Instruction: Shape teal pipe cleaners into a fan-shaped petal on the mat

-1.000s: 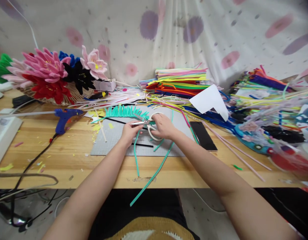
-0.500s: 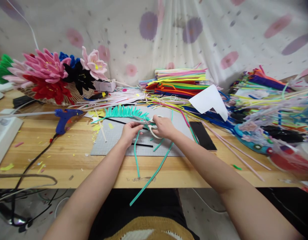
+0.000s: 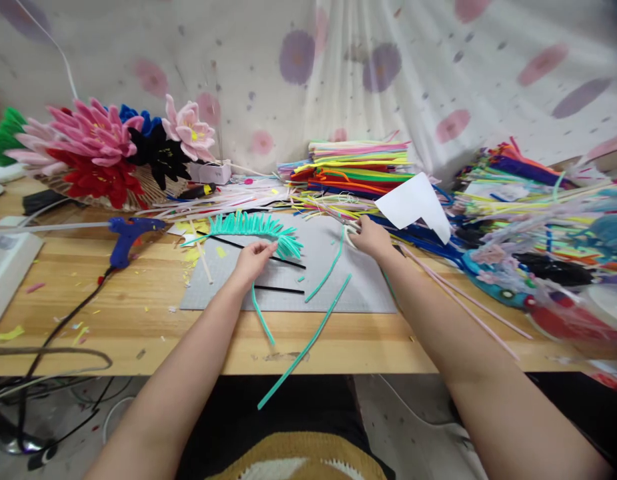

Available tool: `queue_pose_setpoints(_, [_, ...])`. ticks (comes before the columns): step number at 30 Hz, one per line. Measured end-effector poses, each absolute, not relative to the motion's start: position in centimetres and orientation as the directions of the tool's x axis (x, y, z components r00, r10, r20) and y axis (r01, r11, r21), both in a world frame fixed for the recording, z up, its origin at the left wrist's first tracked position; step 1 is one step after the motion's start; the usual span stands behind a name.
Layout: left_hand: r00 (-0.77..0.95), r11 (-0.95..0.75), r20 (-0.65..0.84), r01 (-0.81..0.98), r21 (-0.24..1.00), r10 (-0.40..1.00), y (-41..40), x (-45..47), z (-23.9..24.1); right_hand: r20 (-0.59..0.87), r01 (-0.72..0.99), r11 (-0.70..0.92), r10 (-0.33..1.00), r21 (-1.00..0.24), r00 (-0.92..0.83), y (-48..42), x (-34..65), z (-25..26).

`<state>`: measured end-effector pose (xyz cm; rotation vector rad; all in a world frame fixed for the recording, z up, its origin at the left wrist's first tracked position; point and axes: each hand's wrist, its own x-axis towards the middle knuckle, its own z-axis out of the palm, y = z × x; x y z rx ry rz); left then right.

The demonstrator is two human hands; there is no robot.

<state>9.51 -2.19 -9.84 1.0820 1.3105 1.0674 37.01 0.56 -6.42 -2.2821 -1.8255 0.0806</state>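
My left hand (image 3: pixel 255 260) is closed in a pinch over the grey cutting mat (image 3: pixel 213 293), on a teal pipe cleaner (image 3: pixel 262 317) whose tail hangs below the fingers. Right beside the fingertips is a curved teal fringe (image 3: pixel 245 225) made of many short pipe cleaner pieces; whether the tail joins it is hidden. At the mat's far right, my right hand (image 3: pixel 371 237) grips white-handled scissors (image 3: pixel 350 231), their blades pointing up and left. Loose teal stems lie between the hands, one long stem (image 3: pixel 308 340) reaching past the table's front edge. Two black stems (image 3: pixel 281 289) rest on the mat.
A blue glue gun (image 3: pixel 131 240) lies left with its cable. Fluffy flowers (image 3: pixel 98 147) stand at the back left. Bundles of coloured pipe cleaners (image 3: pixel 358 163) fill the back, with a white paper piece (image 3: pixel 411 203) in front. Yellow scraps litter the mat's left side.
My right hand has carried the scissors away from the teal fringe, to the right and slightly back. My left hand has shifted a little left and down, keeping its pinch.
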Motion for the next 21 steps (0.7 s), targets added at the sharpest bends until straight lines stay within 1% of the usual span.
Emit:
queue_pose_setpoints(3, [0.001, 0.101, -0.102, 0.108, 0.989, 0.995, -2.0, 8.7, -9.8, 0.038, 0.962, -0.241, 0.968, -0.131, 0.247, 0.6, 38.6, -7.2])
queue_pose_setpoints(7, [-0.029, 0.07, -0.067, 0.098, 0.993, 0.997, -2.0, 7.2, -8.7, 0.004, 0.957, -0.268, 0.963, -0.114, 0.271, 0.8, 39.2, -8.0])
queue_pose_setpoints(9, [-0.047, 0.06, -0.055, 0.125, 0.99, 0.997, -2.2, 6.3, -7.9, -0.005, 0.948, -0.298, 0.954, -0.114, 0.299, 1.0, 39.3, -8.2])
queue_pose_setpoints(13, [-0.065, 0.02, -0.004, 0.255, 0.967, 0.998, -2.8, 4.6, -6.7, -0.044, 0.946, -0.307, 0.952, -0.099, 0.304, 1.5, 39.7, -8.4])
queue_pose_setpoints(16, [-0.004, -0.02, 0.023, 0.387, 0.922, 1.0, -2.9, 3.6, -6.9, -0.058, 0.954, -0.29, 0.956, -0.073, 0.286, 1.6, 39.5, -7.8])
queue_pose_setpoints(18, [0.048, -0.051, 0.032, 0.483, 0.874, 0.998, -2.9, 3.2, -7.4, -0.01, 0.969, -0.231, 0.973, -0.082, 0.231, 1.3, 38.3, -7.0])
queue_pose_setpoints(19, [0.067, -0.069, 0.04, 0.526, 0.848, 0.997, -2.8, 3.1, -7.7, 0.043, 0.98, -0.163, 0.985, -0.111, 0.169, 1.1, 37.2, -6.6])
queue_pose_setpoints(21, [0.098, -0.107, 0.06, 0.59, 0.8, 0.993, -2.7, 3.2, -8.1, 0.152, 0.955, 0.135, 0.984, -0.263, -0.097, 0.5, 34.2, -5.7])
